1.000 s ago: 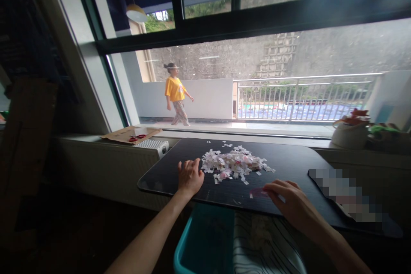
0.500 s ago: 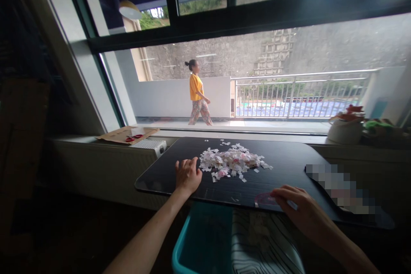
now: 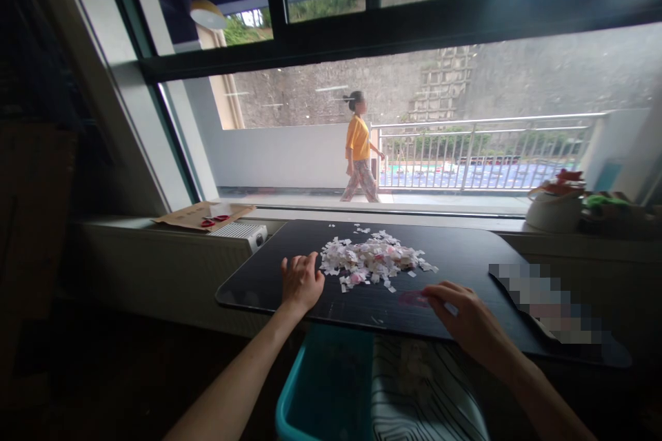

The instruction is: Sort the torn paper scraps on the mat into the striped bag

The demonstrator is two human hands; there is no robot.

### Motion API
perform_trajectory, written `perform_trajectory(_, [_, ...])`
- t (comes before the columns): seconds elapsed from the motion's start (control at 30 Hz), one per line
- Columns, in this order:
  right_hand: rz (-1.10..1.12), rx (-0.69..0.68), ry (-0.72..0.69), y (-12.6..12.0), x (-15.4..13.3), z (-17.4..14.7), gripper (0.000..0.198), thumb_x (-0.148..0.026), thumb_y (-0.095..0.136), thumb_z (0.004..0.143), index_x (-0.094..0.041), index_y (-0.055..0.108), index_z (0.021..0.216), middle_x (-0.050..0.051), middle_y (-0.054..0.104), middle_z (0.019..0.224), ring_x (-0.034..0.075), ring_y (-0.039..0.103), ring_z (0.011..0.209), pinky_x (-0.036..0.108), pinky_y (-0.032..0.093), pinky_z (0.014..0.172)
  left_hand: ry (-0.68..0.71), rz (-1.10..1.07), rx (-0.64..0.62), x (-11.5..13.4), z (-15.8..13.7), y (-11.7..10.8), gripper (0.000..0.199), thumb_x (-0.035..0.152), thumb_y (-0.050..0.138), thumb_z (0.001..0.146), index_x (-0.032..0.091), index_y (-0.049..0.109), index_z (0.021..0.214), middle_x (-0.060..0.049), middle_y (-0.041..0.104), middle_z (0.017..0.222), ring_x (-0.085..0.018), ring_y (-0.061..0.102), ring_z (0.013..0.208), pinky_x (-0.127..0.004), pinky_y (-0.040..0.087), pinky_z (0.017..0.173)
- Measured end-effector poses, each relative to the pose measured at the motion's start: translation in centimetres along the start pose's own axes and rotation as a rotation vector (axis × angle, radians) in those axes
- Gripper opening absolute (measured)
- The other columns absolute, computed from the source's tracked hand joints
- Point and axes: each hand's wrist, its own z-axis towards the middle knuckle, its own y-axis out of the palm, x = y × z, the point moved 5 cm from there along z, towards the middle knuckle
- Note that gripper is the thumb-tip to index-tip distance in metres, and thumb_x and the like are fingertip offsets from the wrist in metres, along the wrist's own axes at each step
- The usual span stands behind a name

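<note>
A heap of small cut paper scraps [image 3: 369, 258], mostly white with some pink, lies spread on the dark tabletop [image 3: 269, 269]. My left hand [image 3: 303, 282] rests on the table just left of the heap, its fingers slightly bent and apart, holding nothing. Between the thumb and fingers of my right hand [image 3: 460, 306] is a thin, pink see-through plastic piece [image 3: 411, 298], held over the table in front of the heap. Its exact kind is blurred, and the gripped end is hidden by my fingers.
Below the front edge stands a teal bin [image 3: 292, 393] beside striped cloth [image 3: 414, 400]. Red-handled scissors [image 3: 214, 220] lie on brown cardboard [image 3: 178, 217] at left. A white pot [image 3: 556, 210] sits on the right sill. Outside the window, a person in yellow [image 3: 358, 141] walks.
My right hand has lifted slightly and moved left and away from me with the pink plastic piece, nearer the scraps. My left hand stays put. The person outside has walked right.
</note>
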Motion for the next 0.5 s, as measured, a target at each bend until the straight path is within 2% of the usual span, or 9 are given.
perform_trajectory(0.2, [-0.076, 0.017, 0.005, 1.9, 0.8, 2.4, 0.026, -0.029, 0.045, 0.090, -0.025, 0.069, 0.098, 0.004, 0.071, 0.091, 0.021, 0.065, 0.083, 0.035, 0.045, 0.079, -0.014, -0.007, 0.006, -0.2, -0.1, 0.2, 0.037, 0.019, 0.047, 0.078, 0.018, 0.054, 0.115, -0.010, 0.066, 0.104, -0.029, 0.052, 0.108, -0.052, 0.025, 0.101])
perform_trajectory(0.37, [-0.028, -0.042, 0.000, 0.8, 0.6, 1.2, 0.025, -0.029, 0.045, 0.089, -0.025, 0.069, 0.094, 0.002, 0.071, 0.086, 0.019, 0.065, 0.077, 0.032, 0.046, 0.076, -0.004, -0.002, 0.012, -0.1, -0.1, 0.2, 0.037, 0.020, 0.047, 0.079, 0.018, 0.053, 0.115, -0.010, 0.066, 0.103, -0.029, 0.052, 0.108, -0.052, 0.025, 0.101])
perform_trajectory(0.5, [0.013, -0.029, 0.040, 0.0, 0.9, 0.9, 0.026, -0.031, 0.045, 0.088, -0.025, 0.070, 0.094, 0.002, 0.071, 0.086, 0.019, 0.065, 0.077, 0.029, 0.047, 0.070, -0.003, 0.007, 0.006, -0.1, -0.1, 0.1, 0.036, 0.020, 0.047, 0.079, 0.019, 0.053, 0.115, -0.010, 0.066, 0.103, -0.029, 0.052, 0.107, -0.052, 0.026, 0.101])
